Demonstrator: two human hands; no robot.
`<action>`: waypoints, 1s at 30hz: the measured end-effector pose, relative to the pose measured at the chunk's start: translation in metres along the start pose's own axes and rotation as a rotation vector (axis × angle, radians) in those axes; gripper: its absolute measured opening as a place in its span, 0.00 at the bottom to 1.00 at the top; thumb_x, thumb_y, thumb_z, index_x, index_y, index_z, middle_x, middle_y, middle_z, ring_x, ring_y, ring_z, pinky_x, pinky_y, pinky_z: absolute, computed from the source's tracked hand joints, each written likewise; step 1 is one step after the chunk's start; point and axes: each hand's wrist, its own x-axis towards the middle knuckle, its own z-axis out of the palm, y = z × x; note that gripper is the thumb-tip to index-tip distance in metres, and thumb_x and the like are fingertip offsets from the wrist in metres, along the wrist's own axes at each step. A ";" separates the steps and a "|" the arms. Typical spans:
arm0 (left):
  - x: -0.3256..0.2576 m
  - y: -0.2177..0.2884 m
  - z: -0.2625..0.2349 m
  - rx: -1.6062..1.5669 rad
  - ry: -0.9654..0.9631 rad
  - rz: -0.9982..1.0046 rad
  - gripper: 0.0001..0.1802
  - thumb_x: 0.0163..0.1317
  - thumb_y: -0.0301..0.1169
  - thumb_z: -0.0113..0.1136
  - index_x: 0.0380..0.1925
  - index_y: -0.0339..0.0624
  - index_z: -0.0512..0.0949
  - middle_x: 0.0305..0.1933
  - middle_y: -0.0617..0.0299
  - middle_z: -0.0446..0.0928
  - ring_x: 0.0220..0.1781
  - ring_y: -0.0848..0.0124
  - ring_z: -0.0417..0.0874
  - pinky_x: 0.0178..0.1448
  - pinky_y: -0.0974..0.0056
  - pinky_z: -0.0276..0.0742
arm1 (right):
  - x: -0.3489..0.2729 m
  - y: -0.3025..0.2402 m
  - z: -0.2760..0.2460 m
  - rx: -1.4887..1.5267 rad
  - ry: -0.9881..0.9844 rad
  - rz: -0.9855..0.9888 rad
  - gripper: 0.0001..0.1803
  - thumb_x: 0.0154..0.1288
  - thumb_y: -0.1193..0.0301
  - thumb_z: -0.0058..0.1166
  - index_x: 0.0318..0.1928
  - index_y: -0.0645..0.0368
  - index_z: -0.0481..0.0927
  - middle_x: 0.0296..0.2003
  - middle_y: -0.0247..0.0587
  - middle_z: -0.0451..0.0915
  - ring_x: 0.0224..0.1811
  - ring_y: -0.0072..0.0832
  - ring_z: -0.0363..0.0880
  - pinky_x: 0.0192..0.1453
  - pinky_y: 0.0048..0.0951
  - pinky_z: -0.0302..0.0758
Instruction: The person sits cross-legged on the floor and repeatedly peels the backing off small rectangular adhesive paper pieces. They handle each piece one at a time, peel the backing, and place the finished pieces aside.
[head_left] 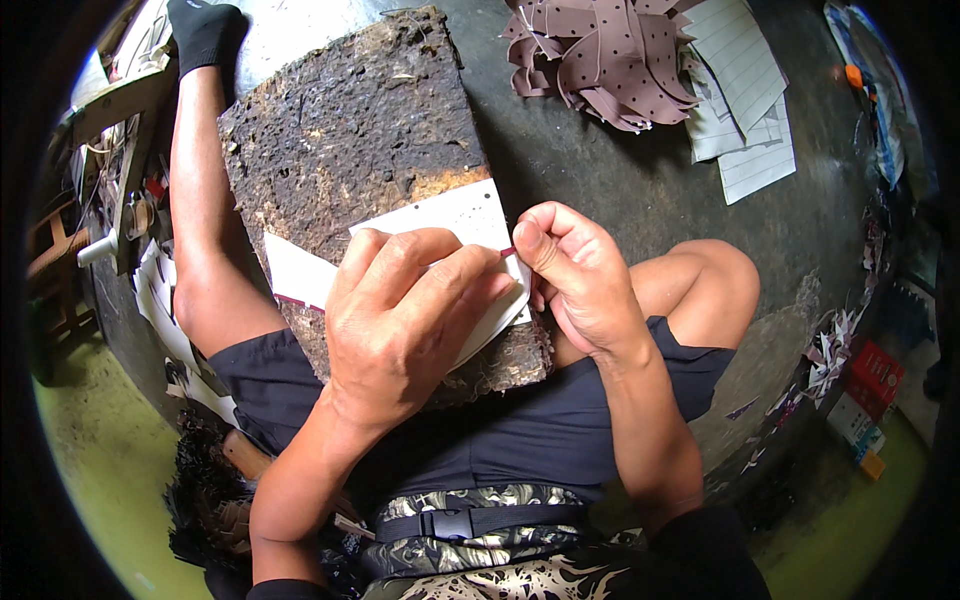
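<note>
A thick, rough, dark-crusted board (pixel 350 125) lies across my lap. Over its near end is a flat white piece of sheet material (pixel 450 212) with small dark holes. Its pointed left part (pixel 296 268) has a dark red edge. My left hand (pixel 395 305) is closed over the white piece, fingers bent and fingertips at its right side. Right beside them, my right hand (pixel 580 275) pinches thumb against finger at a narrow dark red strip (pixel 508 252) along the edge. Whatever lies between the right fingertips is mostly hidden.
Beyond the board, a heap of brownish-pink perforated pieces (pixel 610 60) lies on the dark floor, beside lined paper sheets (pixel 745 110). White scraps (pixel 830 345) and a red packet (pixel 873 380) are at the right. A wooden stand (pixel 120 130) is at the left.
</note>
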 end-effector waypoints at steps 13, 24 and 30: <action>0.001 -0.001 -0.001 -0.006 -0.011 -0.014 0.15 0.61 0.32 0.87 0.45 0.48 0.92 0.43 0.64 0.85 0.40 0.62 0.82 0.45 0.56 0.77 | 0.004 0.005 0.005 -0.025 0.015 -0.098 0.14 0.84 0.59 0.73 0.46 0.55 0.84 0.38 0.21 0.83 0.38 0.08 0.75 0.43 0.16 0.73; 0.000 -0.002 -0.001 0.024 -0.016 -0.019 0.15 0.59 0.34 0.87 0.45 0.50 0.92 0.43 0.66 0.85 0.42 0.63 0.82 0.51 0.55 0.76 | 0.005 0.004 -0.009 -0.067 0.058 -0.027 0.14 0.83 0.59 0.75 0.45 0.53 0.85 0.37 0.23 0.85 0.35 0.10 0.77 0.39 0.17 0.74; -0.002 -0.003 0.000 0.074 -0.013 -0.014 0.16 0.57 0.38 0.89 0.44 0.56 0.92 0.45 0.71 0.85 0.48 0.63 0.83 0.58 0.54 0.72 | 0.005 0.007 -0.016 -0.145 0.097 -0.037 0.14 0.83 0.60 0.75 0.44 0.53 0.85 0.36 0.22 0.84 0.35 0.10 0.77 0.37 0.17 0.73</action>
